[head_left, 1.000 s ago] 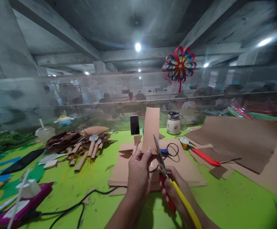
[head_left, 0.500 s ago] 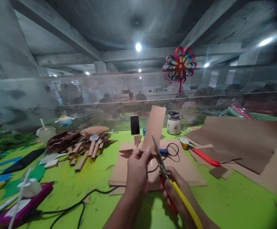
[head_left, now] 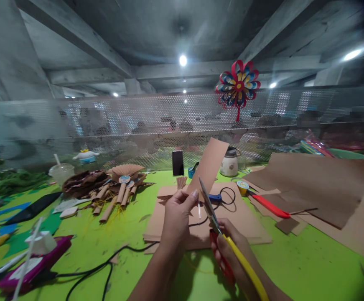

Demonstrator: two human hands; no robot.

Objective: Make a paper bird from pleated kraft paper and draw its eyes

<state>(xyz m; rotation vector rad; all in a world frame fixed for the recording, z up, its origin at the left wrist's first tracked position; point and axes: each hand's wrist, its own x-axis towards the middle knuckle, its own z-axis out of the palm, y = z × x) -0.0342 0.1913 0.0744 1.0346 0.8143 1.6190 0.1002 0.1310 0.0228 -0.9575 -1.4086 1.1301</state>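
My left hand (head_left: 178, 215) pinches the lower end of a brown paper strip (head_left: 210, 165), which leans up and to the right. In my right hand (head_left: 232, 246) is a pair of scissors (head_left: 211, 211) with one red and one yellow handle. Their blades point up and lie close against the lower right part of the strip; whether they bite into it I cannot tell. Under both hands lies a stack of brown paper sheets (head_left: 247, 225). A blue-handled tool with a dark cord (head_left: 215, 198) rests on the stack, with a small pleated paper piece (head_left: 181, 182) behind my left hand.
Paper fans with rolled handles (head_left: 123, 179) lie left of the stack. A purple power strip (head_left: 40, 263) with black cables is front left. Right are large brown sheets (head_left: 310, 184) and a red-handled tool (head_left: 271, 207). A phone (head_left: 178, 163) and white jar (head_left: 228, 165) stand behind.
My left hand has shifted slightly left, and the paper strip has tilted further right, now partly covering the jar. The scissors stay almost in place in my right hand.
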